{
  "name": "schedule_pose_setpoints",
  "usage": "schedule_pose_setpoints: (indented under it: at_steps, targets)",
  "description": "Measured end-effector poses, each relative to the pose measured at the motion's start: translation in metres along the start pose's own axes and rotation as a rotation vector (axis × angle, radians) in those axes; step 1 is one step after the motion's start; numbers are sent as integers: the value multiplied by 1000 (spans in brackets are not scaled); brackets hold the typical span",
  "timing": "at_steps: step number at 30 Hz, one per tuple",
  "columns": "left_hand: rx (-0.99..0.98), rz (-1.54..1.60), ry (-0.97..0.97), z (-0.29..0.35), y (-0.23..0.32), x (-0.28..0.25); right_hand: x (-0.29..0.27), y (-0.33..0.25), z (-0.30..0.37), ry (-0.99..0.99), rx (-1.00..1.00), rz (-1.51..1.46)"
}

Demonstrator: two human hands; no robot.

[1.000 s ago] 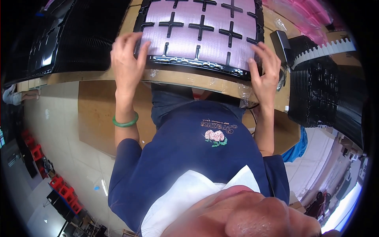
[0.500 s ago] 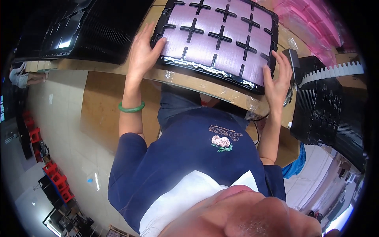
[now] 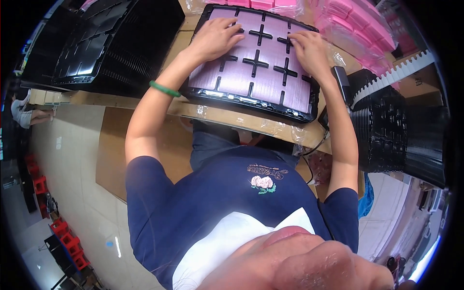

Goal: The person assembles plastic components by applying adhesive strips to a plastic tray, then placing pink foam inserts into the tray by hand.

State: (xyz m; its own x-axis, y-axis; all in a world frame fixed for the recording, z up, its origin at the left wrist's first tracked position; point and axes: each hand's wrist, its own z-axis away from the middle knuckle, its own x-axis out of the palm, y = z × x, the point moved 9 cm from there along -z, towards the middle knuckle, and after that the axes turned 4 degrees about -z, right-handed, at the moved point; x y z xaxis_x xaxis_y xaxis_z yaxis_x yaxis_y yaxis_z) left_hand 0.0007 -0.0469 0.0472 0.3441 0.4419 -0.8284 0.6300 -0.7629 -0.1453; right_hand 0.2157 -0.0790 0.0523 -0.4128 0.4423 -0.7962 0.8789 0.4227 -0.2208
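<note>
black tray (image 3: 251,99) of pink packs sits at the counter's (image 3: 227,116) near edge; left hand (image 3: 216,37) and right hand (image 3: 308,50) lie on top, fingers spread, gripping nothing.

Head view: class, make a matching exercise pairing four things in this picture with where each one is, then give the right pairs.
Things:
1. tray
2. bangle
3. black stack
4. pink packets

Places:
A. on the left wrist
B. far right of the bench
C. under both hands
D. left of the tray

Pairs: 1-C, 2-A, 3-D, 4-B. The left hand and right hand both lie flat on the tray's pink sheets.
</note>
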Motion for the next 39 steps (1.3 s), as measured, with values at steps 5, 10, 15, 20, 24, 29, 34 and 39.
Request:
schedule_pose_setpoints:
  at_steps: [5,10,15,20,24,29,34,39]
  targets:
    - [1,77,-202,-30,-9,51,53,18,-29,-204,28,49]
    - [-47,43,-203,-42,-40,68,54,34,-45,-179,53,174]
    - [-189,135,-95,-36,-75,49,39,69,-38,-23,175,119]
    - [-634,189,-222,3,-167,90,40,157,-13,9,528,69]
    - [-643,215,-226,5,-163,92,43,157,-9,27,568,-57]
    - [-743,243,-320,3,-170,96,44,169,-9,49,566,-17]
    - [-707,252,-292,2,-164,94,44,166,-8,44,544,-16]
    - [-756,218,-246,1,-161,91,41,143,-15,45,491,-12]
